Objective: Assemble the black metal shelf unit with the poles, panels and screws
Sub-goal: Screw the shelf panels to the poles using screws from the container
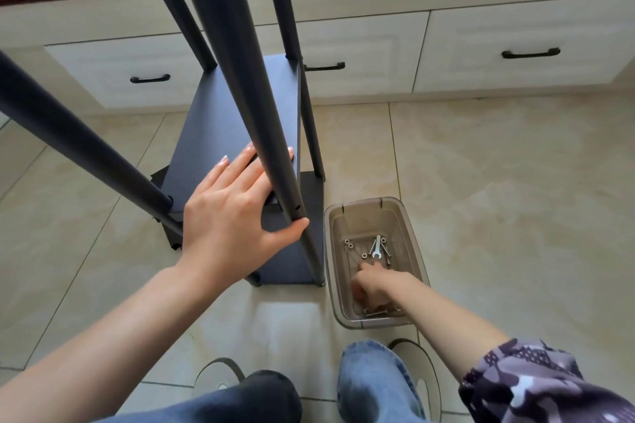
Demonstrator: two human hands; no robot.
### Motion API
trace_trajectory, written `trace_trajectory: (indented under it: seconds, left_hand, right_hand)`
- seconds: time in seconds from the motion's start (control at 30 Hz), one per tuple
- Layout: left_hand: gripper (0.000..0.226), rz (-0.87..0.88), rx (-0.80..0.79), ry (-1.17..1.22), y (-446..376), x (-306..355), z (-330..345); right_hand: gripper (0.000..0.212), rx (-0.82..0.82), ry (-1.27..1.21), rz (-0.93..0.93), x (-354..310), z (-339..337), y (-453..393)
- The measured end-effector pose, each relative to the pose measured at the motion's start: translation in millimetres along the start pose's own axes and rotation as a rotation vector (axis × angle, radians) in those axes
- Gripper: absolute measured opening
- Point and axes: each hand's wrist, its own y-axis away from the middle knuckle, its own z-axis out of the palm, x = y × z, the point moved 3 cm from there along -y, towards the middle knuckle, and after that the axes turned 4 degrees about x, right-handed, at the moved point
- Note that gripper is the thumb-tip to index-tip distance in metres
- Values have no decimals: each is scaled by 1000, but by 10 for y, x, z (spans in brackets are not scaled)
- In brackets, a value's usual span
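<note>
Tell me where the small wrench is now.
In the head view, the wrench lies inside the plastic bin on the floor, right of the shelf, just beyond the right hand.

Left forearm (pixel 113 326) bare, no sleeve showing. Right sleeve (pixel 536 385) pushed up near the elbow, purple-grey camo-like print with pale patches. Blue jeans (pixel 374 385). Dark sock (pixel 268 391). Nails pale, unpainted-looking.

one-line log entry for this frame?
left hand: steadies pole | right hand: reaching in hardware bin | wrench: untouched
</note>
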Motion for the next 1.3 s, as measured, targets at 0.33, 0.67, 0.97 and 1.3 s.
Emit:
trace_trajectory:
  seconds: [0.33,0.67,0.97,1.3]
  left_hand:
    - [79,-2,-9,-8,2,1,-2]
    - [80,9,-30,-11,8,-35,9]
    - [84,30,-47,-13,16,-26,-4]
    - [92,60,-2,20,19,-33,-8]
  right_hand:
    - [25,135,64,-24,-11,-17,-41]
    - [6,397,-274,7,-25,-528,383]
    - [9,796,-714,-81,-388,-1190,1521]
    - [23,917,-1141,-247,-935,-1539,2168]
